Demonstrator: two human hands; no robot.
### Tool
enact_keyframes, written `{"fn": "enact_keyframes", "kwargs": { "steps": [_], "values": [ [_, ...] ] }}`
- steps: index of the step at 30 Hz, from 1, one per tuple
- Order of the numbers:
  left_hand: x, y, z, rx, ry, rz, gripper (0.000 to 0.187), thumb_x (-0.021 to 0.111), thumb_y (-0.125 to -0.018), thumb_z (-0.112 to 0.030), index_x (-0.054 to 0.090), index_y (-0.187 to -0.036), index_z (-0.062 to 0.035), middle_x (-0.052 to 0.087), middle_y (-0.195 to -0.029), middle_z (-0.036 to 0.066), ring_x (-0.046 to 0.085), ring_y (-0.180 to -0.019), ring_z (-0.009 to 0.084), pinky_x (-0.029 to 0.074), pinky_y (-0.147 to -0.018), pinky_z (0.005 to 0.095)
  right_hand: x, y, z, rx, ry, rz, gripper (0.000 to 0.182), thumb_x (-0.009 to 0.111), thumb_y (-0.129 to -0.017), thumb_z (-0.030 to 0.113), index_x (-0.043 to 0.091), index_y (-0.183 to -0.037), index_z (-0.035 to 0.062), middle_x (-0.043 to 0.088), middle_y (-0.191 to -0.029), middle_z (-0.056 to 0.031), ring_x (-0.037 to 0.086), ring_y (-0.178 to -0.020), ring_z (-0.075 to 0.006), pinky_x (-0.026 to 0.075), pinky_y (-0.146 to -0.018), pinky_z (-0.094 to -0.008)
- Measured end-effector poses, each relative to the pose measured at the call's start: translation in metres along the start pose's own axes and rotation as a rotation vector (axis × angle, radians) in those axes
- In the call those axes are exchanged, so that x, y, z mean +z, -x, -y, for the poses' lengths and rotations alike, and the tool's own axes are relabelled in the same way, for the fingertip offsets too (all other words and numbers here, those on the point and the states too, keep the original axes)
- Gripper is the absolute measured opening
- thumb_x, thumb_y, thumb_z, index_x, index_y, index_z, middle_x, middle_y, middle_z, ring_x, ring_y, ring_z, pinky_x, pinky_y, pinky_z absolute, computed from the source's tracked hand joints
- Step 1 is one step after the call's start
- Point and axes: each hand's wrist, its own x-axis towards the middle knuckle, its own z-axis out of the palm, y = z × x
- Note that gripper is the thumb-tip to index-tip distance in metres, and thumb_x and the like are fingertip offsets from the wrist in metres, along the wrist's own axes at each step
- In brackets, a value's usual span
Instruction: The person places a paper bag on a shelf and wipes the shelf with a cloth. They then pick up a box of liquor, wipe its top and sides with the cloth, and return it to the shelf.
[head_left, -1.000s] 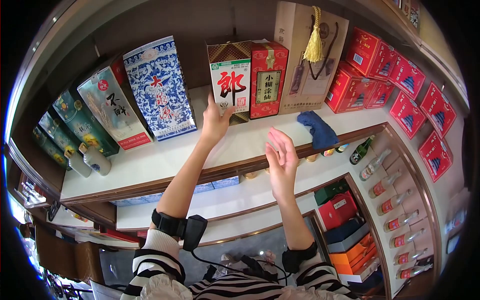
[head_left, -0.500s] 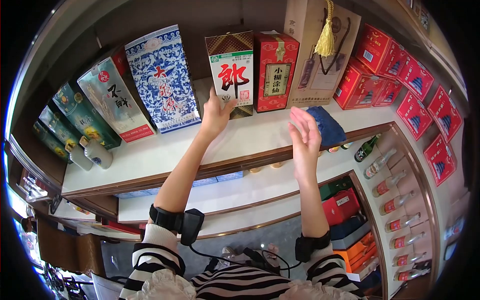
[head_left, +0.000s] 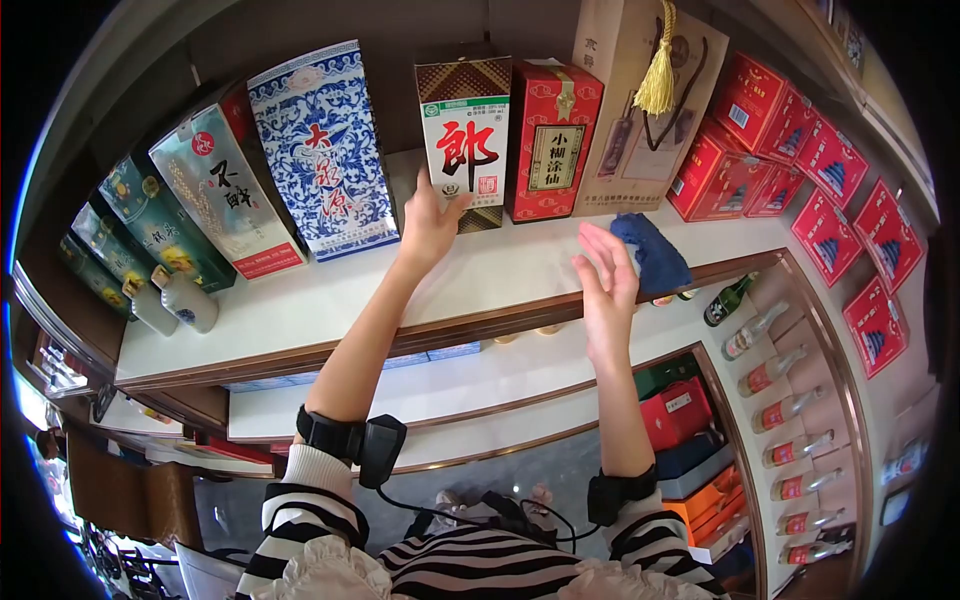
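Note:
My left hand [head_left: 432,218] grips the lower left part of a white and brown patterned liquor box [head_left: 466,130], with the thumb across its front and the other fingers partly hidden along its side. The box stands upright on the white shelf [head_left: 300,310]. Close on its right is a red liquor box [head_left: 556,145]. My right hand [head_left: 608,290] is held over the shelf's front edge, fingers stretched out and nothing in it. Just beyond it lies a crumpled blue cloth [head_left: 655,255], in front of a tan paper gift bag [head_left: 635,120] with a yellow tassel.
To the left stand a blue-and-white liquor box [head_left: 320,160], a pale grey box [head_left: 225,190], green boxes [head_left: 150,215] and two small ceramic bottles [head_left: 185,300]. Red cartons [head_left: 720,170] are stacked at the right. Several glass bottles [head_left: 790,450] line the lower right shelf.
The view has shifted slightly. My left hand stays on the white and brown box, and my right hand remains open near the blue cloth.

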Motion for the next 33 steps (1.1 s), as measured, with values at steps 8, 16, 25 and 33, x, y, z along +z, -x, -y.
{"fn": "enact_keyframes", "kwargs": {
  "steps": [8,16,25,33],
  "values": [
    [-0.0025,-0.0016,0.0048,-0.058,-0.044,0.045,0.049,0.062,-0.08,-0.012,0.036,-0.118,0.0033,0.062,-0.093,0.02,0.063,-0.084,0.0303,0.048,-0.072,0.0326,-0.0019,0.0014,-0.0042,0.028,-0.013,-0.015,0.033,0.05,-0.083,0.002,0.046,-0.116,0.0006,0.047,-0.122,-0.014,0.043,-0.118,-0.025,0.037,-0.095,-0.0355],
    [-0.0027,-0.0003,0.0058,0.015,0.032,0.007,0.047,0.062,-0.079,-0.01,0.038,-0.117,0.0033,0.063,-0.094,0.019,0.063,-0.087,0.0275,0.047,-0.075,0.0311,-0.0058,0.0003,-0.0083,0.042,0.013,-0.038,0.033,0.05,-0.083,0.002,0.046,-0.116,0.0014,0.048,-0.121,-0.0134,0.044,-0.117,-0.024,0.039,-0.094,-0.0351],
    [-0.0062,-0.0016,0.0084,-0.004,0.088,0.031,0.043,0.062,-0.078,-0.008,0.039,-0.114,0.0031,0.062,-0.098,0.018,0.062,-0.091,0.0263,0.047,-0.077,0.0312,-0.0038,0.0008,-0.0061,0.052,0.024,-0.045,0.033,0.05,-0.081,0.0,0.048,-0.114,-0.001,0.048,-0.119,-0.0128,0.043,-0.115,-0.0219,0.042,-0.091,-0.0318],
    [-0.0065,0.0011,0.0105,-0.005,0.044,0.004,0.046,0.063,-0.079,-0.01,0.039,-0.115,0.0034,0.061,-0.098,0.019,0.061,-0.091,0.0297,0.047,-0.077,0.0329,-0.0005,0.008,-0.007,0.014,0.037,-0.029,0.031,0.049,-0.083,-0.001,0.049,-0.114,-0.0014,0.049,-0.119,-0.0129,0.045,-0.114,-0.0219,0.041,-0.091,-0.0311]
  ]
}}
